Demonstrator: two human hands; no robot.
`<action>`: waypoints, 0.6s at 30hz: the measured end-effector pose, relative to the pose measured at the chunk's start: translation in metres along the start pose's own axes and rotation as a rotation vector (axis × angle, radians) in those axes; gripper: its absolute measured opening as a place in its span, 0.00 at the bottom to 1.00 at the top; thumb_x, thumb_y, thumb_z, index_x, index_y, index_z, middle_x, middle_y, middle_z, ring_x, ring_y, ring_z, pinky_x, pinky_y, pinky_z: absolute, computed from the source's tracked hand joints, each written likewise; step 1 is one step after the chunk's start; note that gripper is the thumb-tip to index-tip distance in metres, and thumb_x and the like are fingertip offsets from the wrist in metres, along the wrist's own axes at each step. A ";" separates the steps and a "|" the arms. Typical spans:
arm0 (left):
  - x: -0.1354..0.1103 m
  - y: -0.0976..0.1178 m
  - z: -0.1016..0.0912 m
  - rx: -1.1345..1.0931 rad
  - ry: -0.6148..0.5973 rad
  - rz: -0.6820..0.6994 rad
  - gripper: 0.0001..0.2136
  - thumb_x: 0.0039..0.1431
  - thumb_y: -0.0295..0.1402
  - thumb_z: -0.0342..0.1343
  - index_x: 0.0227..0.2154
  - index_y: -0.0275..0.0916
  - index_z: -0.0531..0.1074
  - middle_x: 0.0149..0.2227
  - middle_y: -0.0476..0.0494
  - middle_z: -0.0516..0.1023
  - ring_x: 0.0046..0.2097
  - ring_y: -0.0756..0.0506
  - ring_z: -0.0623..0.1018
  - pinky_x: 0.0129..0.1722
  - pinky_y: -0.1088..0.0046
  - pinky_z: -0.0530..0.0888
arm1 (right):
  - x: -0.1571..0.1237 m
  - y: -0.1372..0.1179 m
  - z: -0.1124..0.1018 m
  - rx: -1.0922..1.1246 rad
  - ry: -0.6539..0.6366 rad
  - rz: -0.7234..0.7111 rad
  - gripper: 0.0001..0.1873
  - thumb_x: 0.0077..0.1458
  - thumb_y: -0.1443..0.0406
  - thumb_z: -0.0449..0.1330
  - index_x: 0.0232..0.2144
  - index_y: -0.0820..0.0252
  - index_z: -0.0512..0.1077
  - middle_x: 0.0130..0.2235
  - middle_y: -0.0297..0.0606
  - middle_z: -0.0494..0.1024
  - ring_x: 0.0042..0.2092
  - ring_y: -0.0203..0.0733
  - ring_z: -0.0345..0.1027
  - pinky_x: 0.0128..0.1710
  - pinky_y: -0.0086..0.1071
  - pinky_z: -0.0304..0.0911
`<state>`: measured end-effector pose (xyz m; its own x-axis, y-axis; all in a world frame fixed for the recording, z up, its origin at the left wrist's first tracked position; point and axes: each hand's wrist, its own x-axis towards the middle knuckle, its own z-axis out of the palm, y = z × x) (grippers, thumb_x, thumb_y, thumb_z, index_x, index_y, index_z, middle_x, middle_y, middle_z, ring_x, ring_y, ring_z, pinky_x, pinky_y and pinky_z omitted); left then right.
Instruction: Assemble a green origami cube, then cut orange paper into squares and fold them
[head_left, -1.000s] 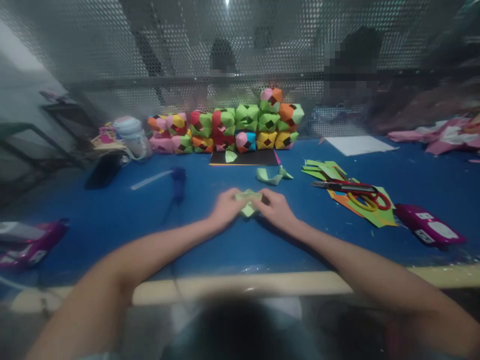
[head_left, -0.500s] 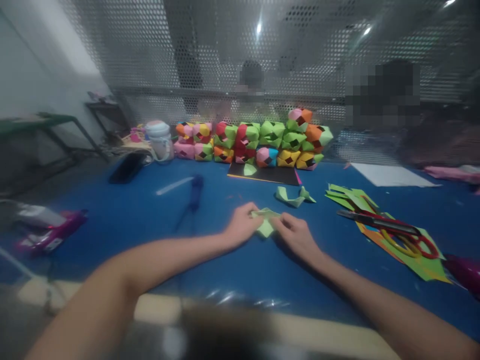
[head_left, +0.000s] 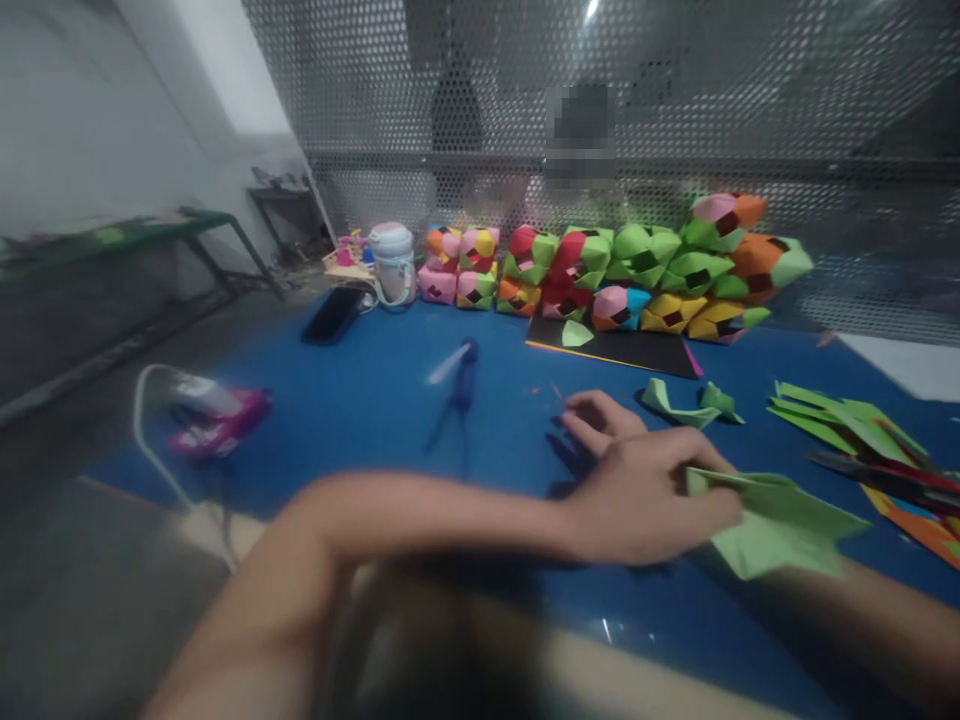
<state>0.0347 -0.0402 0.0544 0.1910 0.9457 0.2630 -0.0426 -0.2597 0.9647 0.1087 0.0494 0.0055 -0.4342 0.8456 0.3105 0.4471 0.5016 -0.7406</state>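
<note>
green folded paper (head_left: pixel 780 520): one piece, creased and pointed, now raised off the blue table top (head_left: pixel 360 400) and carried out to your right, over your right forearm. half a second ago it lay flat on the table between both your hands. left hand (head_left: pixel 645 495): closed on the near edge of the paper, thumb and fingers pinched together on it; it has crossed in front of your body. right hand (head_left: pixel 604 420): no longer on the paper; only a few fingers show beyond the left hand, low by the table, and you cannot tell whether they are curled shut or loose. meaning for the work: the pressing of the piece against the table has stopped, and it now hangs in one hand alone. also changed: your head has turned left, so the table's left end shows. other items: row of coloured paper cubes (head_left: pixel 622 270) along the perforated screen (head_left: pixel 675 100); black sheet (head_left: pixel 622 348) before them; two small green folded pieces (head_left: pixel 686 405) just beyond your hands; cut green strips (head_left: pixel 847 420) at right; dark phone (head_left: pixel 334 315) and pale bottle (head_left: pixel 394 262) at far left.
</note>
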 end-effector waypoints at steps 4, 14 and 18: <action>-0.017 0.017 -0.008 -0.016 -0.092 -0.048 0.02 0.49 0.29 0.58 0.28 0.40 0.71 0.29 0.49 0.74 0.31 0.50 0.71 0.32 0.76 0.69 | 0.028 -0.038 0.057 0.028 -0.114 0.040 0.22 0.51 0.51 0.60 0.43 0.59 0.70 0.42 0.45 0.78 0.41 0.45 0.73 0.42 0.38 0.68; -0.052 0.018 -0.054 0.004 -0.090 -0.199 0.05 0.46 0.31 0.60 0.28 0.41 0.72 0.31 0.48 0.76 0.33 0.49 0.74 0.32 0.76 0.70 | 0.077 -0.073 0.119 -0.208 -0.060 0.189 0.20 0.52 0.51 0.59 0.36 0.63 0.71 0.43 0.59 0.77 0.46 0.60 0.72 0.45 0.48 0.62; -0.054 0.019 -0.062 0.034 -0.057 -0.236 0.04 0.45 0.30 0.59 0.26 0.40 0.72 0.30 0.47 0.77 0.33 0.48 0.75 0.33 0.75 0.71 | 0.078 -0.070 0.118 -0.126 -0.038 0.175 0.09 0.51 0.61 0.56 0.34 0.60 0.70 0.39 0.50 0.79 0.40 0.53 0.73 0.40 0.41 0.63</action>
<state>-0.0374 -0.0843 0.0591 0.2465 0.9687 0.0286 0.0421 -0.0402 0.9983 -0.0489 0.0584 0.0110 -0.3699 0.9154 0.1590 0.6114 0.3687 -0.7002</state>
